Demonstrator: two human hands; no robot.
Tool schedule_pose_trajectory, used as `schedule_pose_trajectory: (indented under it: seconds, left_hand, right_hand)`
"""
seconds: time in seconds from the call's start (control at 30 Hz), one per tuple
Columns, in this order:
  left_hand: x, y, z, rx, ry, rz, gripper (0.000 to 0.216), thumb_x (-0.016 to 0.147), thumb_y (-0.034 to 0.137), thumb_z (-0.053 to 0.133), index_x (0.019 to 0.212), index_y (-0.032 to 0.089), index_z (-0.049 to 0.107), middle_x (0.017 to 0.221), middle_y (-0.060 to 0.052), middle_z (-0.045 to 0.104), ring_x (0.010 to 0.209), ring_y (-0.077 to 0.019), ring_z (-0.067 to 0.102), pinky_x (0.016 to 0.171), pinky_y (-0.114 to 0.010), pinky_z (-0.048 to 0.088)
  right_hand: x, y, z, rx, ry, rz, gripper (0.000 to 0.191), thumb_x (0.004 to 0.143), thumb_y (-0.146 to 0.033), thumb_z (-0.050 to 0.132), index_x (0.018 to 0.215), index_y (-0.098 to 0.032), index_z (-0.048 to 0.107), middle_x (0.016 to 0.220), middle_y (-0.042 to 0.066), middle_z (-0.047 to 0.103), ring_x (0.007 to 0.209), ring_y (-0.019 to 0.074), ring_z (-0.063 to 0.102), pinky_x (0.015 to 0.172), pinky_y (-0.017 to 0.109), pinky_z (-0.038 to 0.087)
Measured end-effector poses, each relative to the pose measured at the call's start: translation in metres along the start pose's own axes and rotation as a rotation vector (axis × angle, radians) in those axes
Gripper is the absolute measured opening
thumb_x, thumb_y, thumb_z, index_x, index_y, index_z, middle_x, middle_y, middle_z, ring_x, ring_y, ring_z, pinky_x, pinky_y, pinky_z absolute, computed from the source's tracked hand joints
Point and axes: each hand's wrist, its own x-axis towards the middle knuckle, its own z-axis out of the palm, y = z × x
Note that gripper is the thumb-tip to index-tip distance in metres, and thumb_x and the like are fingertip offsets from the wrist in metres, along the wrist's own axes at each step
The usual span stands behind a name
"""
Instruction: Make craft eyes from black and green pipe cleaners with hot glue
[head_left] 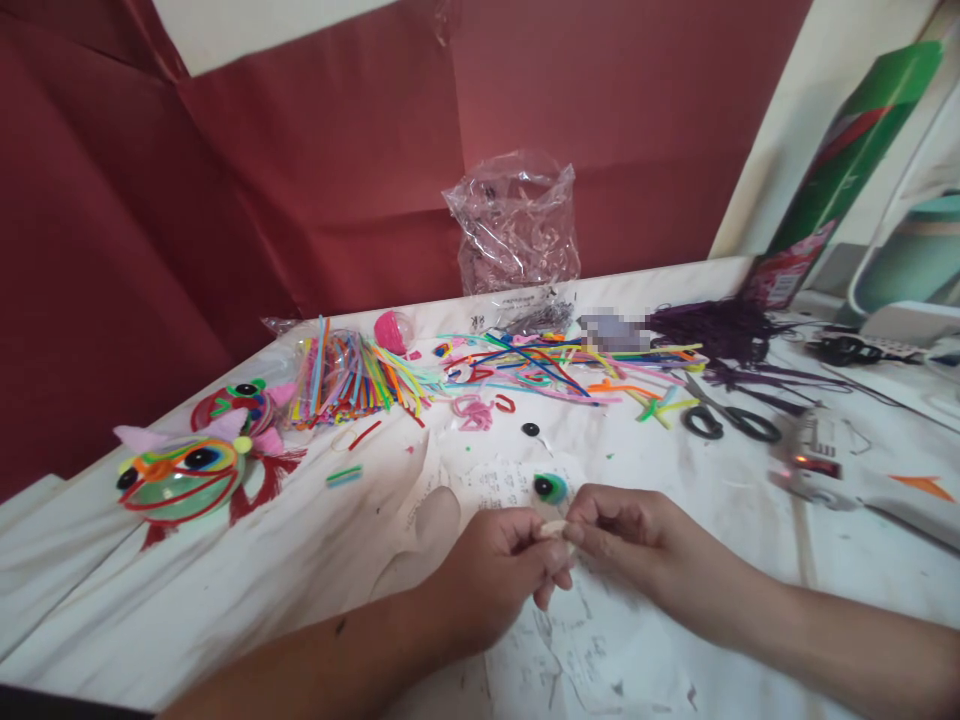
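Both my hands meet over a written sheet of paper. My left hand pinches one end of a small pale strip, and my right hand pinches the other end. What the strip is made of is too small to tell. Just beyond my fingertips lies a black googly eye with blue-green rings. Further back, a plain black eye sits by the paper's top edge. Pink curled pipe cleaners lie behind it.
Two decorated fish-like figures stand at left, near a bundle of coloured pipe cleaners. Loose pipe cleaners spread along the back before a clear plastic bag. Scissors, a lit glue-gun-like device and dark purple threads are at right.
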Motion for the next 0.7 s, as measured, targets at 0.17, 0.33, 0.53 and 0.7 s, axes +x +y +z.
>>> schedule_pose_trajectory:
  seconds: [0.17, 0.33, 0.53, 0.7]
  left_hand:
    - [-0.003, -0.001, 0.001, 0.156, 0.068, -0.010, 0.020, 0.075, 0.029, 0.053, 0.061, 0.015, 0.055, 0.048, 0.004, 0.046, 0.045, -0.0080, 0.040, 0.048, -0.022, 0.032]
    - [-0.005, -0.005, 0.000, 0.522, 0.103, 0.269, 0.016, 0.077, 0.020, 0.051, 0.063, 0.016, 0.058, 0.062, -0.001, 0.054, 0.061, -0.0117, 0.048, 0.060, -0.023, 0.037]
    - [-0.002, 0.000, -0.004, 0.489, 0.218, 0.235, 0.018, 0.078, 0.022, 0.049, 0.063, 0.016, 0.056, 0.062, 0.000, 0.053, 0.060, -0.0118, 0.048, 0.058, -0.023, 0.037]
    - [0.006, 0.000, -0.004, 0.024, 0.122, 0.111, 0.021, 0.078, 0.034, 0.052, 0.075, 0.014, 0.057, 0.058, 0.000, 0.054, 0.054, -0.0110, 0.049, 0.054, -0.023, 0.039]
  right_hand:
    - [0.004, -0.002, -0.013, -0.185, 0.142, 0.030, 0.025, 0.078, -0.041, 0.053, 0.065, -0.020, 0.054, 0.059, -0.001, 0.056, 0.056, 0.0122, 0.049, 0.051, 0.025, 0.037]
    - [0.027, 0.003, -0.068, -0.581, 0.296, 0.068, 0.028, 0.070, -0.038, 0.053, 0.050, -0.020, 0.049, 0.047, -0.003, 0.044, 0.047, 0.0101, 0.038, 0.045, 0.025, 0.028]
    - [0.030, 0.001, -0.079, -0.641, 0.225, 0.024, 0.029, 0.076, -0.039, 0.049, 0.055, -0.020, 0.048, 0.049, -0.003, 0.042, 0.047, 0.0103, 0.037, 0.046, 0.025, 0.029]
    - [0.007, -0.014, -0.031, -0.583, 0.036, -0.153, 0.025, 0.086, -0.036, 0.043, 0.071, -0.019, 0.053, 0.068, 0.002, 0.055, 0.062, 0.0134, 0.050, 0.057, 0.026, 0.040]
